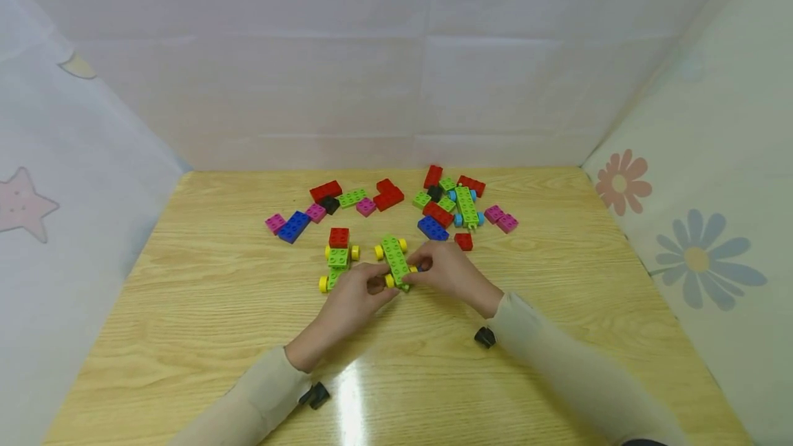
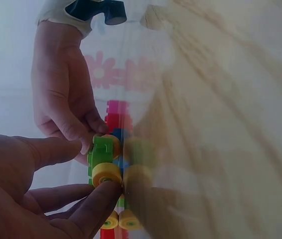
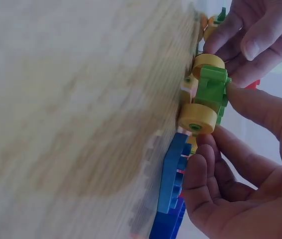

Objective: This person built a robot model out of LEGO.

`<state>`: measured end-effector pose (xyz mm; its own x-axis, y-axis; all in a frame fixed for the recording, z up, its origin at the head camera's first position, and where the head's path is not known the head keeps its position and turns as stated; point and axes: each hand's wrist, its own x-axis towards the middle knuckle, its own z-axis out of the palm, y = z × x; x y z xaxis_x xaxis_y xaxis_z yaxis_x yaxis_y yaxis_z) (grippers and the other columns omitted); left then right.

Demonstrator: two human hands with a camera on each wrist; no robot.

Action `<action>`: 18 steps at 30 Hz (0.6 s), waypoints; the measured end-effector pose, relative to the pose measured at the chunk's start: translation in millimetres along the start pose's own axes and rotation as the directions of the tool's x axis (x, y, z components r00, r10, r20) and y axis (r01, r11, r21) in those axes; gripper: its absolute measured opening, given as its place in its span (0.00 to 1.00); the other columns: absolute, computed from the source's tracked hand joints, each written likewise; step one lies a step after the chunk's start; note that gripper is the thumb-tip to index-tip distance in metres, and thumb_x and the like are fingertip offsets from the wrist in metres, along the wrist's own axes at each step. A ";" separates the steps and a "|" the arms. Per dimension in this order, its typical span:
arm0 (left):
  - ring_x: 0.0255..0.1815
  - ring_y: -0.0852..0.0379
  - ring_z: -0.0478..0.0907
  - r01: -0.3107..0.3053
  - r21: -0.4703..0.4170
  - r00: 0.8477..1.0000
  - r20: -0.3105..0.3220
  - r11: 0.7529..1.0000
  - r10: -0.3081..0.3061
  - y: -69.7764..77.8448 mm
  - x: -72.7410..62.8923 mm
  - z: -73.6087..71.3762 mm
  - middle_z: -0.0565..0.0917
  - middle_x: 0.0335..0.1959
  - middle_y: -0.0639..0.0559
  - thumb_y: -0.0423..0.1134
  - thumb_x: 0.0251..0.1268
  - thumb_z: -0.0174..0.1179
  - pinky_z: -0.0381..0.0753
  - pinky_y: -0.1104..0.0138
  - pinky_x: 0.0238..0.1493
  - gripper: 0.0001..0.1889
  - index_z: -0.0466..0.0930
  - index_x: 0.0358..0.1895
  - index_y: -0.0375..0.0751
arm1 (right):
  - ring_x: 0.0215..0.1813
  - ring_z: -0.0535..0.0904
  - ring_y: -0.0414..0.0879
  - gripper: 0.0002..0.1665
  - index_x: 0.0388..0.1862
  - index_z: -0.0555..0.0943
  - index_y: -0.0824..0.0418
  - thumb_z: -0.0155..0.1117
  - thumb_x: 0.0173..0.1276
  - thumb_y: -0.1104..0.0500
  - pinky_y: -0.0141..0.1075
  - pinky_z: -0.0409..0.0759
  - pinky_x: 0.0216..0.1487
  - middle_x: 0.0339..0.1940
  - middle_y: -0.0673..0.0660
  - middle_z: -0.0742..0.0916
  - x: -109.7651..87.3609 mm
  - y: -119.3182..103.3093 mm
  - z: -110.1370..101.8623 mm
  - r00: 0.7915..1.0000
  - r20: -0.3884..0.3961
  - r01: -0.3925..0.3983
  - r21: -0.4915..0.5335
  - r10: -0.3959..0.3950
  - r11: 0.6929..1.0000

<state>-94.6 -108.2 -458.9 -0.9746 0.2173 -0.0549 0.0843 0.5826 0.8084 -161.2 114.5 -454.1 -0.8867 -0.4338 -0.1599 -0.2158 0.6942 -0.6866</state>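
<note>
A green toy car base (image 1: pixel 394 259) with yellow wheels stands on the table between my two hands. My left hand (image 1: pixel 354 300) holds its near end from the left, a fingertip against a yellow wheel (image 2: pixel 107 173). From the right, my right hand (image 1: pixel 451 272) pinches the same end, its thumb on the green body (image 3: pixel 211 89) and a finger by the wheel (image 3: pixel 199 118). A second green car base (image 1: pixel 334 277) with yellow wheels sits just beyond my left hand, partly hidden; a green brick (image 1: pixel 338 257) and a red brick (image 1: pixel 339 237) are around its top.
Loose bricks lie along the back: a blue brick (image 1: pixel 294 226) and pink brick (image 1: pixel 275 224) at left, red bricks (image 1: pixel 389 195) in the middle. At right are another blue brick (image 1: pixel 432 228), a green car base (image 1: pixel 467 206) with light-blue wheels and pink bricks (image 1: pixel 507 223).
</note>
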 end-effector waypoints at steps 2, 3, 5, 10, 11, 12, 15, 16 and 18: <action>0.53 0.51 0.92 -0.004 -0.005 1.000 0.009 1.000 0.004 0.8 1.0 0.9 0.93 0.58 0.43 0.36 0.75 0.75 0.93 0.54 0.57 0.20 0.90 0.66 0.41 | 0.43 0.84 0.42 0.21 0.58 0.94 0.55 0.85 0.70 0.50 0.37 0.86 0.48 0.46 0.48 0.94 -2.9 0.8 -0.6 1.000 0.002 -0.005 0.010 0.005 1.000; 0.53 0.51 0.92 -0.004 -0.008 1.000 0.014 1.000 0.004 1.6 1.3 1.1 0.93 0.59 0.43 0.35 0.75 0.75 0.94 0.54 0.57 0.20 0.90 0.66 0.40 | 0.43 0.84 0.41 0.21 0.58 0.94 0.55 0.85 0.70 0.50 0.37 0.86 0.48 0.45 0.48 0.94 -4.2 1.7 -0.9 1.000 0.003 -0.010 0.014 0.010 1.000; 0.53 0.50 0.93 -0.013 -0.021 1.000 0.026 1.000 0.013 3.7 1.9 1.1 0.93 0.60 0.42 0.35 0.75 0.75 0.94 0.55 0.56 0.20 0.89 0.67 0.38 | 0.44 0.85 0.41 0.21 0.58 0.94 0.55 0.85 0.70 0.51 0.37 0.87 0.49 0.45 0.48 0.94 -6.5 3.0 -2.3 1.000 0.005 -0.030 0.029 0.030 0.999; 0.52 0.49 0.93 -0.057 -0.020 0.997 0.047 0.998 0.058 1.0 6.7 4.6 0.92 0.61 0.39 0.36 0.75 0.74 0.95 0.57 0.53 0.21 0.88 0.68 0.34 | 0.46 0.87 0.41 0.20 0.57 0.94 0.54 0.85 0.70 0.51 0.38 0.90 0.52 0.46 0.47 0.93 -11.0 6.1 -6.3 0.996 0.010 -0.084 0.069 0.084 0.994; 0.52 0.49 0.93 -0.061 -0.013 0.997 0.044 0.998 0.061 1.0 7.8 5.6 0.92 0.61 0.39 0.36 0.75 0.74 0.94 0.57 0.53 0.21 0.88 0.67 0.34 | 0.46 0.88 0.41 0.19 0.57 0.94 0.54 0.85 0.70 0.51 0.38 0.90 0.52 0.46 0.47 0.93 -11.8 6.5 -7.2 0.996 0.012 -0.090 0.078 0.089 0.993; 0.52 0.50 0.93 -0.056 -0.007 0.998 0.041 0.998 0.056 1.6 9.0 6.6 0.93 0.61 0.40 0.36 0.75 0.75 0.94 0.57 0.53 0.21 0.88 0.67 0.35 | 0.46 0.88 0.41 0.19 0.57 0.94 0.55 0.85 0.70 0.51 0.39 0.90 0.52 0.47 0.48 0.93 -12.6 6.5 -8.4 0.996 0.012 -0.093 0.087 0.093 0.992; 0.51 0.51 0.92 -0.026 0.008 0.999 0.028 1.000 0.026 6.2 11.9 9.2 0.93 0.59 0.43 0.36 0.72 0.77 0.94 0.56 0.54 0.21 0.90 0.65 0.38 | 0.46 0.89 0.40 0.19 0.58 0.94 0.56 0.85 0.70 0.53 0.39 0.91 0.53 0.48 0.49 0.94 -14.1 6.7 -11.4 0.995 0.017 -0.099 0.110 0.098 0.989; 0.51 0.52 0.91 -0.015 0.011 1.000 0.025 1.000 0.015 7.3 12.7 9.6 0.94 0.58 0.45 0.37 0.72 0.77 0.93 0.55 0.55 0.21 0.90 0.65 0.39 | 0.46 0.90 0.40 0.20 0.58 0.94 0.57 0.85 0.71 0.53 0.39 0.91 0.53 0.49 0.50 0.94 -14.4 6.3 -12.4 0.995 0.019 -0.101 0.117 0.100 0.988; 0.50 0.54 0.90 -0.007 0.013 1.000 0.021 1.000 0.006 8.2 14.7 10.3 0.94 0.57 0.46 0.37 0.72 0.78 0.92 0.56 0.55 0.20 0.90 0.65 0.41 | 0.46 0.90 0.41 0.20 0.59 0.94 0.58 0.84 0.71 0.55 0.39 0.91 0.53 0.49 0.51 0.95 -14.4 5.7 -13.8 0.995 0.022 -0.103 0.128 0.101 0.986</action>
<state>-106.1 -92.2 -459.1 -0.9694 0.2374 -0.0620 0.0935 0.5909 0.8013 -155.3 132.6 -446.0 -0.8948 -0.3737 -0.2443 -0.0691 0.6564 -0.7512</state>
